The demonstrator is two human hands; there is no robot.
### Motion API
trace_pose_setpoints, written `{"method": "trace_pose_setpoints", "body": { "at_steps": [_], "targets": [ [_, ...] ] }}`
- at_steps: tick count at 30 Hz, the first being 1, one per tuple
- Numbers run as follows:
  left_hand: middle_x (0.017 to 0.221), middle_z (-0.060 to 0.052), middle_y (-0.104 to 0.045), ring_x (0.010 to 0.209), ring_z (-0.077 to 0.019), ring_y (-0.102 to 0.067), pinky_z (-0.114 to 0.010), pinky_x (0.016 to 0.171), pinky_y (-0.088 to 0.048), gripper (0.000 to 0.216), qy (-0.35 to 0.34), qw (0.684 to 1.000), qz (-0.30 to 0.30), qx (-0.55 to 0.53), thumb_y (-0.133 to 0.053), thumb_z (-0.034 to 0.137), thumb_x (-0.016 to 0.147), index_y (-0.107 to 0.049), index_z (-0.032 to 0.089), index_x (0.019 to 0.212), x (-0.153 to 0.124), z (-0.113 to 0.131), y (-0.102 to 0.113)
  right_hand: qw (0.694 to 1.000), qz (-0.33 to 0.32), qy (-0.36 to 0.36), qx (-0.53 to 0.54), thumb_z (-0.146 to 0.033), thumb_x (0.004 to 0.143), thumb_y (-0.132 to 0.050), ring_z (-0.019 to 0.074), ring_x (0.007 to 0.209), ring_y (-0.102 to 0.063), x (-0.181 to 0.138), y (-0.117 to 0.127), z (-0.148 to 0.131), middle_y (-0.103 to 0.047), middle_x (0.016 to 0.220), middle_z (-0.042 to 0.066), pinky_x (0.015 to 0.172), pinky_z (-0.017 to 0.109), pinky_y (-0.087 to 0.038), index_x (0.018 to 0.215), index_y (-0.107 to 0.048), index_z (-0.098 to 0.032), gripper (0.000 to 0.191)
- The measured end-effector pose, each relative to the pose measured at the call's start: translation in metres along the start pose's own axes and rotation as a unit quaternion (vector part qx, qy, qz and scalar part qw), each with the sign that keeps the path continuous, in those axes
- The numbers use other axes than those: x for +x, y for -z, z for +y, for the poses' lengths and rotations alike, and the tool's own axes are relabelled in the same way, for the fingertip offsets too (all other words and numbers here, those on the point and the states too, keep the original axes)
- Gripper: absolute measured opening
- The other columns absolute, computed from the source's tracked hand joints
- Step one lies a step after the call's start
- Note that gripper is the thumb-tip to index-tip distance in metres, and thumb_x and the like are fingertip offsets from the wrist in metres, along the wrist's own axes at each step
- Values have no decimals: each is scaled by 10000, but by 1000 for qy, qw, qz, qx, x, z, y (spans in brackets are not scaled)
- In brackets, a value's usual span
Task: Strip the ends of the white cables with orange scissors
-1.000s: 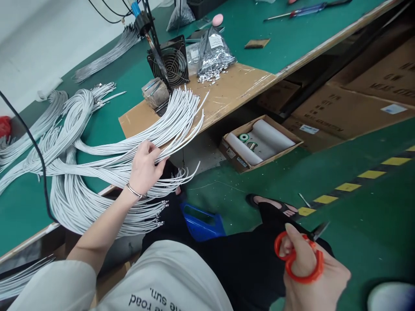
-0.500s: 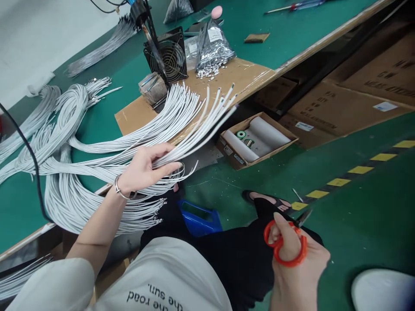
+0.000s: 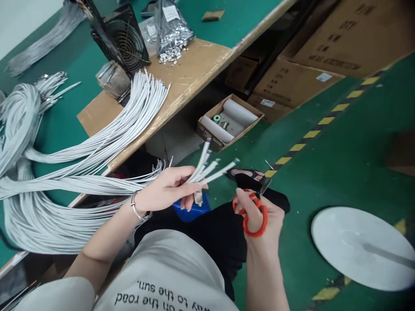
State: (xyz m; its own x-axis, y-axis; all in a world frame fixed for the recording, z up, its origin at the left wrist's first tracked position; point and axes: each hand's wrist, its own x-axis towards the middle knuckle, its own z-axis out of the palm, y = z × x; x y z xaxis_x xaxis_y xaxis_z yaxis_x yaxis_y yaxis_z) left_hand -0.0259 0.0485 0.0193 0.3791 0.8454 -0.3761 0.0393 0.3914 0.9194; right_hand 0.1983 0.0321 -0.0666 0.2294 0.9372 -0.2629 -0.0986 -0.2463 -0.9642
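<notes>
A handful of wires (image 3: 221, 172) is grasped by the left hand (image 3: 168, 188), just off the table (image 3: 240, 23), with coloured tips fanned out past the grip; where the rest of their length runs is hidden by the hand. Orange-handled scissors (image 3: 265, 221) are gripped in the right hand (image 3: 272, 216), farther out from the table and not touching the wires. The handful can be judged to be singled out, but no cut in it can be confirmed. Much seems left: a thick bundle (image 3: 139, 103) is laid across the table, and more bundles (image 3: 48, 231) are draped over its edge, none of them held.

Just out from under the table, an open box (image 3: 202, 128) is seen, in which white rolls (image 3: 240, 112) and spools (image 3: 217, 118) are held. Small white pieces (image 3: 171, 55) are scattered on the table before a silvery bag (image 3: 177, 32), whose contents cannot be made out. Cartons (image 3: 279, 84) are stacked beside the table, their insides hidden.
</notes>
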Motion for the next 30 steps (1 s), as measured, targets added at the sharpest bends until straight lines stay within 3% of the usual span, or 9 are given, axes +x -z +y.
{"method": "trace_pose_setpoints", "body": {
  "at_steps": [5,11,15,19,23,25,30],
  "targets": [
    [753,-2,-618,485,-45,-472,-199,445,-302,301,33,992,59,-104,-773,403,944,-679,120,984,-12,-13,-4,997,-64,42,-4,-315,754,-859,141,581,-538,-6,-19,-22,-593,559,-3,547,269,-424,599,-739,-202,226],
    [726,27,-573,503,-44,-450,-198,464,-323,251,25,990,50,-128,-762,361,964,-650,137,954,-20,-17,-8,990,-115,80,4,-259,735,-883,112,577,-505,-9,-44,-48,-590,619,-30,537,258,-410,712,-805,-227,89],
    [688,22,-614,514,-78,-559,-201,484,-406,246,32,991,45,-119,-749,366,979,-634,154,934,-19,-18,-10,992,-93,82,8,-245,726,-897,122,596,-560,-11,-48,-50,-645,642,-21,554,259,-468,714,-802,-232,97],
    [929,-76,-760,830,-191,-752,-305,758,-615,239,-4,989,79,-128,-752,382,975,-649,170,1015,-18,-15,-13,989,-119,87,2,-274,780,-876,128,587,-561,-12,-46,-42,-658,639,-11,546,270,-461,718,-796,-227,111],
    [756,12,-632,578,-98,-592,-214,531,-492,221,-5,986,87,-141,-731,374,991,-631,177,1004,-17,-14,-16,983,-154,94,15,-282,775,-879,125,578,-519,-15,-47,-37,-616,596,-25,551,280,-443,661,-759,-229,174],
    [732,46,-554,558,-69,-529,-189,514,-454,205,-16,985,89,-145,-762,316,970,-606,185,955,-16,-14,-18,983,-151,100,30,-267,766,-878,125,574,-514,-17,-50,-37,-613,593,-31,563,288,-450,630,-736,-235,199],
    [715,51,-560,560,-76,-517,-202,536,-473,233,-5,984,114,-135,-812,315,926,-615,195,959,-17,-7,-21,991,-63,97,73,-196,784,-820,121,527,-489,-13,-55,-40,-558,516,-44,589,307,-446,539,-665,-235,292]
  ]
}}
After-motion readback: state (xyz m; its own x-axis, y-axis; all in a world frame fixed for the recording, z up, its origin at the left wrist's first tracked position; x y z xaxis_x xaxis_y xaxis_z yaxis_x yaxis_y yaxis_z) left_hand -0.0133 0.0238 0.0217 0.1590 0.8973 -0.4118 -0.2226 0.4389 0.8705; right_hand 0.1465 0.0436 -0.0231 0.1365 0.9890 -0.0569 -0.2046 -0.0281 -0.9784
